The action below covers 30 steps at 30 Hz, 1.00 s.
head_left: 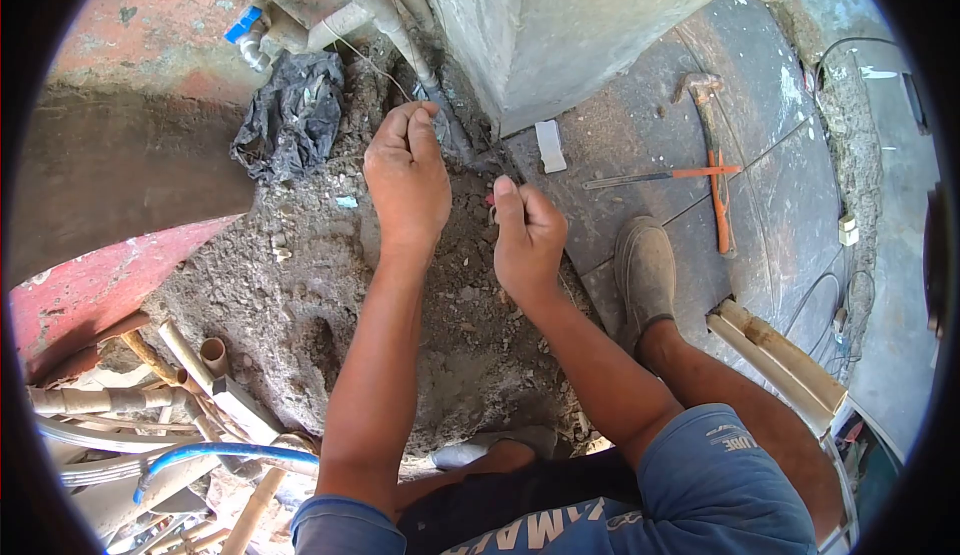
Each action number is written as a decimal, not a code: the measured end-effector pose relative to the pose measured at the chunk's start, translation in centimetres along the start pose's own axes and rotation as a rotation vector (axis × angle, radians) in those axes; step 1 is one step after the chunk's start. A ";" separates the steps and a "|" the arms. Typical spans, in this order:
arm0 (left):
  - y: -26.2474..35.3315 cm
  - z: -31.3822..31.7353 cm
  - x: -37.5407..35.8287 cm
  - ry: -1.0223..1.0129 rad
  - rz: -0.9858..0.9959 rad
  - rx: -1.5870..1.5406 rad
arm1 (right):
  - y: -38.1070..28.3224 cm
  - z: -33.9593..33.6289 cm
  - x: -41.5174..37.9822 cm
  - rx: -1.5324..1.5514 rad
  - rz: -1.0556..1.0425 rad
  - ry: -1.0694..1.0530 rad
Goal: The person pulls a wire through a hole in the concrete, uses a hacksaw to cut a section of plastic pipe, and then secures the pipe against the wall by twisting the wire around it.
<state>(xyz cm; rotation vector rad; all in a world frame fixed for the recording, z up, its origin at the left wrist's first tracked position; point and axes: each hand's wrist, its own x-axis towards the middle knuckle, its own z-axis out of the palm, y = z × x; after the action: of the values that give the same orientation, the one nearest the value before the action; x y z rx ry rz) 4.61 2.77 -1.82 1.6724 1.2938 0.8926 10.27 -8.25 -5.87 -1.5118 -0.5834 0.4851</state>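
My left hand (408, 175) is closed in a pinch, thumb against the fingers, beside the lower end of a grey pipe (448, 120). A thin wire or string (375, 63) runs down from the wall pipes to its fingertips. Lower and to the right, my right hand (528, 240) is closed with the thumb on top. A small red thing (490, 198) shows at its edge; what the fingers hold is hidden. Both hands are above dug-up, rubbly soil (330, 255), close to the foot of a concrete pillar (540, 45).
A black plastic bag (292, 120) lies below a blue-handled tap (243, 25). On the dark tiles are a hammer (722, 200), a hacksaw blade with an orange handle (665, 175) and a white scrap (550, 146). Pipes and a blue hose (225, 450) are heaped at lower left.
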 end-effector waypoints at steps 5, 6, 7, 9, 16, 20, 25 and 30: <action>0.8 0.1 -0.6 0.035 0.037 0.016 | 0.4 -0.1 0.6 -0.148 0.141 0.013; 0.8 0.1 -0.7 0.023 0.001 0.027 | 0.8 0.1 0.8 -0.156 0.201 0.012; 0.8 0.0 -0.9 0.011 -0.034 0.038 | 1.0 0.3 1.0 -0.164 0.261 0.011; 0.3 -0.1 -1.5 0.001 -0.008 0.089 | 0.6 0.2 1.6 -0.168 0.264 -0.067; -0.5 -0.4 -1.7 -0.027 -0.062 0.084 | -0.4 0.1 0.8 -0.276 0.086 -0.122; -0.5 0.2 -0.1 0.010 0.039 0.051 | -1.1 -1.1 -1.3 -0.287 0.142 -0.180; -0.6 0.7 0.9 0.009 0.040 0.050 | -1.6 -2.2 -2.2 -0.324 0.149 -0.205; -0.5 1.1 -5.4 0.006 0.071 0.142 | 0.0 1.5 2.9 -0.199 -0.022 -0.196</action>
<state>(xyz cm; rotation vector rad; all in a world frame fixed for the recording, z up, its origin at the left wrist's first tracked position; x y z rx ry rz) 4.20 -2.58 -2.93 1.8369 1.3357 0.8653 11.56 -5.30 -5.80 -1.6546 -0.8207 0.5757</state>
